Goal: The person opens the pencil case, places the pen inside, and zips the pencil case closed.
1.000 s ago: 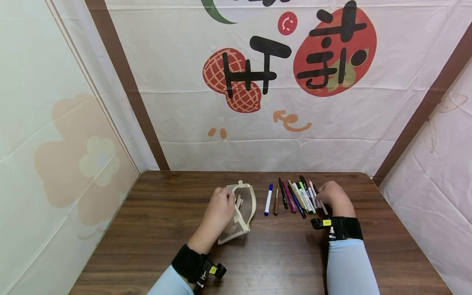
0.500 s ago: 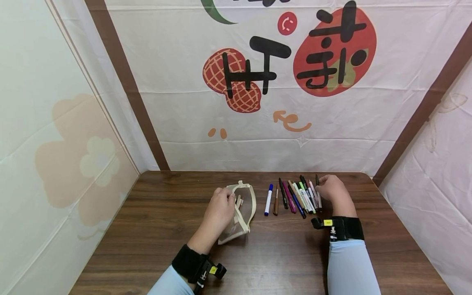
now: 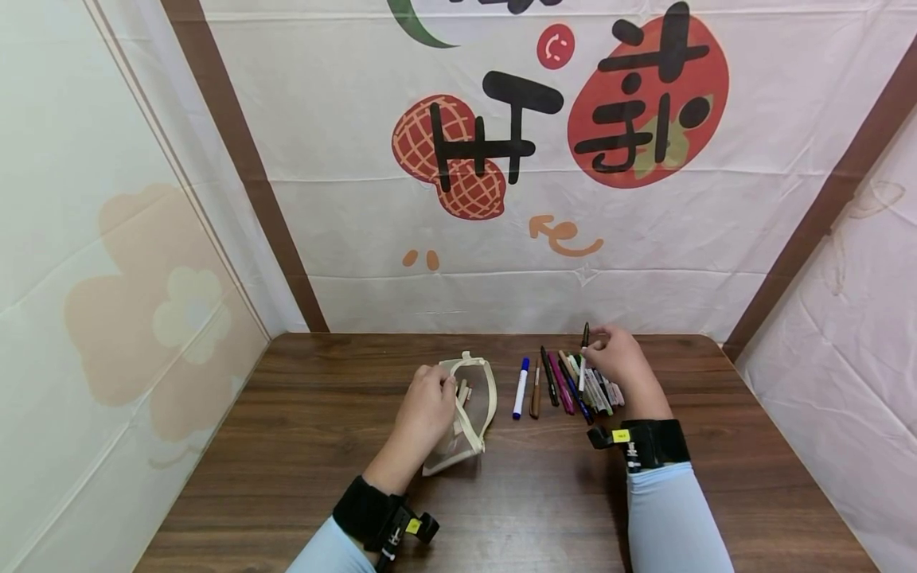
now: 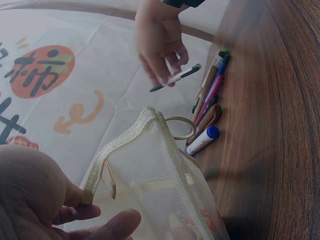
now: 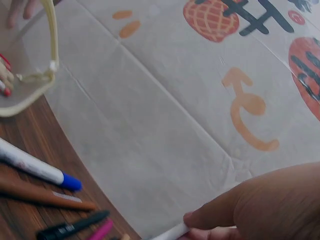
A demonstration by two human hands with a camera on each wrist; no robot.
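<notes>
My left hand (image 3: 427, 406) grips the rim of a cream mesh zip pouch (image 4: 155, 170), its mouth spread apart. Some pale sticks with red ends (image 5: 6, 79) lie inside, partly seen through the mesh. Between thumb and fingers, my right hand (image 3: 622, 362) pinches a white pen with black ends (image 4: 181, 77). It is lifted above the right part of a row of pens, close to the table's back edge. In the right wrist view only the pen's white part shows.
A blue-capped white marker (image 3: 520, 390) lies right of the pouch, then a brown pen (image 3: 535, 394), a black pen (image 3: 549, 378) and a magenta pen (image 3: 561, 386). Several light-barrelled pens (image 3: 598, 395) lie close together beyond them. A printed cloth (image 3: 358, 298) hangs behind the wooden table (image 3: 322, 422).
My right hand has picked up the white and black pen from the row's right end and moved left with it, over the other pens. The left hand and pouch have stayed put.
</notes>
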